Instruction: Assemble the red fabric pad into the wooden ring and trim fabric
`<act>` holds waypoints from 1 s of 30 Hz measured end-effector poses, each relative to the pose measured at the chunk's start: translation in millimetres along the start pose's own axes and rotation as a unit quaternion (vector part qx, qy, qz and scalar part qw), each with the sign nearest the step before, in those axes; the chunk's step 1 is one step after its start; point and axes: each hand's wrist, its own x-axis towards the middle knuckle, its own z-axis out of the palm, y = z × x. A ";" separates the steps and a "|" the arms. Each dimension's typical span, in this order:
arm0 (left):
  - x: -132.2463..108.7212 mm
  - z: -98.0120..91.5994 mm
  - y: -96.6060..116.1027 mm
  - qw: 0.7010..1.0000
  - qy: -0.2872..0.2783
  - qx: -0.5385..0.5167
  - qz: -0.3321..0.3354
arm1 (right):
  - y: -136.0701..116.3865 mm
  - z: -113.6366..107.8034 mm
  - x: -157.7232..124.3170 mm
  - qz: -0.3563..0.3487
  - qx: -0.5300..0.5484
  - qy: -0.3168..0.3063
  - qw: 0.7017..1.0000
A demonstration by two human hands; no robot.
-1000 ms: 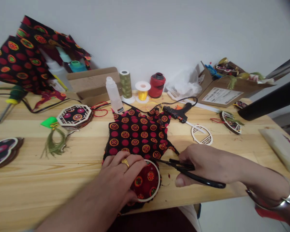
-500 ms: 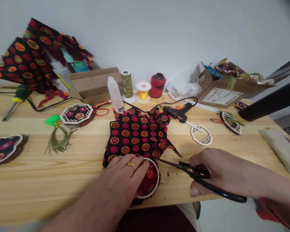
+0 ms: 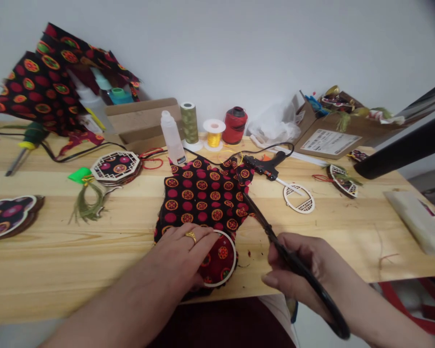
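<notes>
Near the table's front edge, my left hand (image 3: pixel 186 251) lies over a round white-rimmed frame (image 3: pixel 235 261) backed with dark red patterned fabric. Its fingers curl over the frame's upper left side and hold it down, hiding that part. Beneath and beyond it spreads a black cloth (image 3: pixel 203 198) with red and orange dots and a ragged right edge. Long black-handled scissors (image 3: pixel 271 234) are gripped in my right hand (image 3: pixel 300 270). Their blades look closed together and point up and left, with the tips over the cloth's right edge.
Behind the cloth stand a white squeeze bottle (image 3: pixel 173 140), a green thread spool (image 3: pixel 189 124), a yellow spool (image 3: pixel 213 134) and a red spool (image 3: pixel 235 126). A glue gun (image 3: pixel 266 166) touches an oval lattice piece (image 3: pixel 299 198). A black pole (image 3: pixel 402 145) crosses at right.
My right hand has turned the scissors, so their tips moved from beside the round frame up to the cloth's right edge. My left hand stays on the frame. The view shifted slightly.
</notes>
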 end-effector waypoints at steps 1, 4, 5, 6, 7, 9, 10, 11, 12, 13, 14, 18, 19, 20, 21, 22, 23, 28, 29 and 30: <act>-1.0 -1.3 -0.5 1.000 -0.001 -0.025 -0.001 | -2.3 6.7 1.2 0.000 0.009 0.000 1.000; -3.7 -6.5 -0.1 0.997 -0.018 -0.070 -0.009 | -5.0 17.9 4.8 -0.015 -0.007 0.028 0.999; -4.1 -8.0 0.3 0.997 -0.028 -0.072 -0.016 | -4.2 16.9 5.8 -0.023 -0.037 0.052 0.998; -4.4 -9.1 0.5 0.996 -0.040 -0.071 -0.023 | -2.6 13.2 6.8 -0.029 -0.082 0.081 0.993; -4.6 -9.5 0.4 0.996 -0.048 -0.071 -0.027 | -0.4 7.2 7.7 -0.033 -0.138 0.117 0.983; -5.2 -8.3 -1.0 0.995 -0.045 -0.081 -0.025 | 5.4 -9.6 9.9 -0.019 -0.264 0.188 0.946; -5.8 -7.1 -2.2 0.995 -0.037 -0.088 -0.020 | 8.9 -18.9 11.3 0.001 -0.322 0.222 0.921; -6.4 -5.7 -3.4 0.995 -0.026 -0.095 -0.016 | 12.6 -28.0 13.0 0.027 -0.369 0.246 0.896; -7.1 -4.5 -4.4 0.995 -0.017 -0.101 -0.010 | 16.5 -36.4 14.7 0.055 -0.406 0.261 0.874; -7.7 -3.6 -5.1 0.994 -0.011 -0.106 -0.003 | 20.5 -43.7 16.3 0.078 -0.433 0.264 0.858; -8.2 -3.3 -5.4 0.994 -0.009 -0.109 0.002 | 24.5 -49.8 17.7 0.095 -0.450 0.259 0.849; -8.6 -5.8 -4.2 0.994 -0.018 -0.112 0.001 | 36.4 -58.1 17.6 0.097 -0.483 0.238 0.837; -8.6 -6.4 -4.0 0.993 -0.017 -0.113 0.000 | 37.3 -55.3 16.1 0.077 -0.494 0.255 0.827; -8.7 -6.7 -3.9 0.993 -0.014 -0.116 0.002 | 36.9 -50.1 14.3 0.040 -0.501 0.282 0.817; -9.0 -6.6 -4.0 0.993 -0.009 -0.118 0.006 | 35.3 -42.6 12.4 -0.013 -0.502 0.312 0.807; -9.5 -6.2 -4.2 0.993 -0.002 -0.119 0.008 | 32.5 -32.9 10.6 -0.087 -0.488 0.336 0.801; -10.0 -5.6 -4.4 0.993 0.003 -0.120 0.009 | 29.1 -21.4 9.3 -0.177 -0.455 0.341 0.803; -11.8 -2.1 -4.9 0.991 0.016 -0.134 0.017 | 18.2 35.2 10.5 -0.437 -0.364 0.176 0.803; -11.9 -1.8 -5.0 0.991 0.016 -0.135 0.019 | 19.5 42.0 11.9 -0.455 -0.371 0.154 0.795; -12.1 -1.6 -5.2 0.991 0.016 -0.135 0.020 | 21.7 46.7 13.3 -0.464 -0.381 0.140 0.788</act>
